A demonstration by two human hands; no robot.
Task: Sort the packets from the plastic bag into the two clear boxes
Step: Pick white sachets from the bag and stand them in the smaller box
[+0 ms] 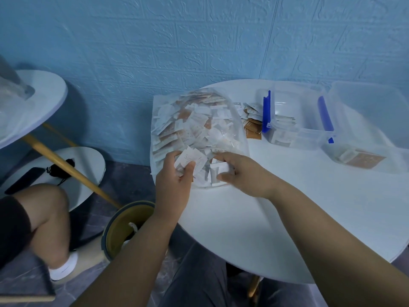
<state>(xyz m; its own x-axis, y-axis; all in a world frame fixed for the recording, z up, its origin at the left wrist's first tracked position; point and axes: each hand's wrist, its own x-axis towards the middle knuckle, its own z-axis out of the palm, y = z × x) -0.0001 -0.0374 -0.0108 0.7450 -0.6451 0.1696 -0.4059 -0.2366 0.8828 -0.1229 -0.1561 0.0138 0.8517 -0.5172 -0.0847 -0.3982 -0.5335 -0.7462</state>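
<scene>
Forearms, two, bare, entering from the lower edge and meeting at centre frame. Left hand [177,176]: fingers curled round a small fan of white packets [191,160], judged a collecting stack so that one kind travels in a single trip. Right hand [241,171]: thumb and fingers pinching more white sachets [218,172] at the mouth of the plastic bag [199,120], apparently picking out the next one. Bag lies flat at the left edge of the round white table [287,213], mouth toward the person, full of mixed white and brown packets. Loose brown packets [252,127] lie just right of it. Near clear box [294,131] and far clear box [371,129], upper right, stand open, blue latches [266,111] showing, likely for easy dropping; each holds a few packets. Writing: cursive print on the held packet, too blurred to read. Bin [130,227]: floor, lower left of centre.
</scene>
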